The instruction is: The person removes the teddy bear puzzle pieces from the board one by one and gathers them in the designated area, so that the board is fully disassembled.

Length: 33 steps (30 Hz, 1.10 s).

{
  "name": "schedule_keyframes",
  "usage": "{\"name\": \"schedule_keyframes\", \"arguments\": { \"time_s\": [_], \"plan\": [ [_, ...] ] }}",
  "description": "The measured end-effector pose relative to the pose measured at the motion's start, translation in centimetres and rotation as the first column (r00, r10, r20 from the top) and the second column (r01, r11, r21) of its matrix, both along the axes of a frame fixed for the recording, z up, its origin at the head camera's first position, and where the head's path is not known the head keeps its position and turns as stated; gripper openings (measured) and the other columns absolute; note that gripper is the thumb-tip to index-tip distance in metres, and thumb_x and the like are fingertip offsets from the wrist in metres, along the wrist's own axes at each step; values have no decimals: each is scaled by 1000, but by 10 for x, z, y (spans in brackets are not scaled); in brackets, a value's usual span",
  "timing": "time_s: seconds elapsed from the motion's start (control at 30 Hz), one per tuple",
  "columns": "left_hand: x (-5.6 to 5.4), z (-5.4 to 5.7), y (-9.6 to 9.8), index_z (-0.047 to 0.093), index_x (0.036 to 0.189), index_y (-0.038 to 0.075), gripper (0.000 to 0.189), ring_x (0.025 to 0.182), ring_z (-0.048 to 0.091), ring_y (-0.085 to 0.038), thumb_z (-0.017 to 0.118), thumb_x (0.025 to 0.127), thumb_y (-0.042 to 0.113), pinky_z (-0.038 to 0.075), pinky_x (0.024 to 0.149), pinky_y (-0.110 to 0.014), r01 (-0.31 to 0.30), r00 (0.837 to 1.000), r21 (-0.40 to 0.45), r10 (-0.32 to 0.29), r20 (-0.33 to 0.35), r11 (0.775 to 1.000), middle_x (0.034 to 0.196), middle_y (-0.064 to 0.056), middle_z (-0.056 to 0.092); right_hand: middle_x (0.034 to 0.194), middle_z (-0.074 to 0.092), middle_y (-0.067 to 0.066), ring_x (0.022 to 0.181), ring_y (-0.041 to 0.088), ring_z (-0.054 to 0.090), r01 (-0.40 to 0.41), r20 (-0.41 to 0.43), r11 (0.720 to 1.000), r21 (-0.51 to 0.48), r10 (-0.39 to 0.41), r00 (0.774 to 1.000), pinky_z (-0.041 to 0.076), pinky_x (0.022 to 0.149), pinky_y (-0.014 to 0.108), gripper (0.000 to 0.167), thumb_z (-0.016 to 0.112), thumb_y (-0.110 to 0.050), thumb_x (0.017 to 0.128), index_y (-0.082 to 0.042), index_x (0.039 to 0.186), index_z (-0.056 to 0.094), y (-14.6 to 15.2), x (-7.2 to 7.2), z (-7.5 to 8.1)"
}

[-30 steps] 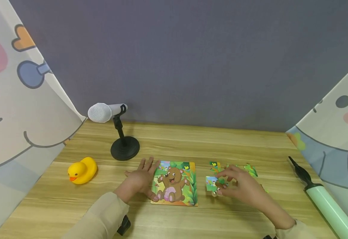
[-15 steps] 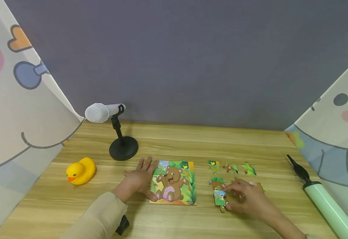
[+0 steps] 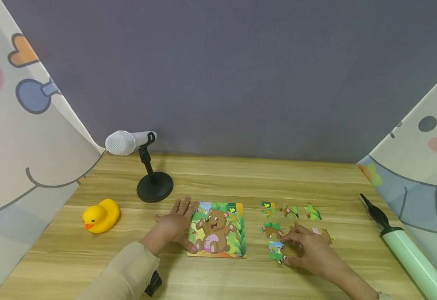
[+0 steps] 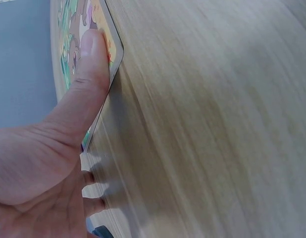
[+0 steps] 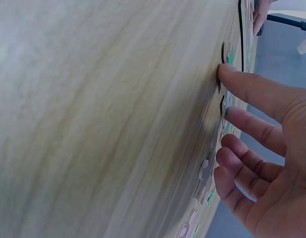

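- Head: left hand (image 3: 171,228) fingers wide, thumb on near-left corner of bear picture (image 3: 218,239), which lies flat on the bench (image 3: 211,179) right of those fingers.
- Head: right hand (image 3: 312,249) narrow, thumb and index pinching a puzzle piece (image 3: 276,251); it sticks out left of the fingertips. Loose pieces (image 3: 268,209) beyond the fingers.
- Left wrist: thumb pad over picture's edge.
- Right wrist: thumb and index slightly apart at the puzzle piece, seen nearly edge-on; other fingers curled.
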<state>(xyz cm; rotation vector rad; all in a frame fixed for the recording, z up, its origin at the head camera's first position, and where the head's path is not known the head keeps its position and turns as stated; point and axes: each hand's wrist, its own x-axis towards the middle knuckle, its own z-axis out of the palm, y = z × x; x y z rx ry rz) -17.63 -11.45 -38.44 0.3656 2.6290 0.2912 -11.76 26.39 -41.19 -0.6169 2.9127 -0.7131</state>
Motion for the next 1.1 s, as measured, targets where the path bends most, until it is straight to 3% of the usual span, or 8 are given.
{"name": "schedule_keyframes", "arguments": {
  "time_s": [0.03,0.1,0.2,0.33,0.47,0.63,0.87,1.1],
  "plan": [
    [0,0,0,17,162,7,132,152,6,-48,94,62,45,25,90,-89,1,1000,-2,-1,-2,1000,168,-23,7,124,65,13,127,56,50,3,-4,1000,4,-3,1000,52,90,63,43,94,-29,70,-21,108,76,0,0,0],
    [0,0,0,17,162,7,132,152,7,-48,94,62,45,25,90,-89,1,1000,-1,-1,-6,1000,168,-23,7,121,65,9,121,49,58,-4,-16,1000,17,4,1000,54,89,58,42,94,-30,71,-22,108,76,0,0,0],
    [1,0,0,17,162,7,132,152,7,-49,94,62,45,26,90,-89,3,1000,0,-3,-9,1000,168,-23,7,110,62,-4,104,27,64,-33,-43,999,41,35,998,56,85,47,41,93,-34,72,-22,108,77,0,-1,0],
    [1,0,-1,17,162,7,132,152,6,-48,94,62,45,25,90,-89,2,1000,2,-2,0,1000,168,-23,7,102,55,-14,88,8,54,-68,-50,997,41,70,996,52,74,31,41,92,-35,73,-20,108,76,-1,-3,3],
    [1,0,-1,16,162,7,132,153,5,-48,94,63,45,24,91,-89,-1,1000,-1,1,9,1000,168,-23,6,104,58,-11,85,8,54,-81,-28,996,-31,80,996,47,64,24,38,89,-32,78,-18,111,75,-4,-8,11],
    [1,0,0,16,162,8,131,153,5,-48,94,63,45,24,91,-89,-2,1000,-8,2,12,1000,168,-23,5,110,60,-7,91,15,59,-117,6,987,-113,119,993,53,72,28,34,85,-31,84,-20,114,74,-16,-14,19],
    [1,-1,0,15,162,8,131,153,3,-47,93,64,45,24,91,-89,-3,1000,-14,4,20,1000,168,-22,3,107,63,-4,90,16,59,-159,37,960,-232,172,984,54,76,29,37,82,-30,87,-11,117,72,-44,-20,15],
    [0,-3,0,15,162,8,132,153,4,-47,94,64,45,24,91,-89,-10,1000,-14,10,18,1000,168,-22,4,107,63,-2,90,16,55,-97,83,946,-308,128,988,49,70,27,34,81,-27,89,-13,118,71,-75,-27,13]
  ]
}}
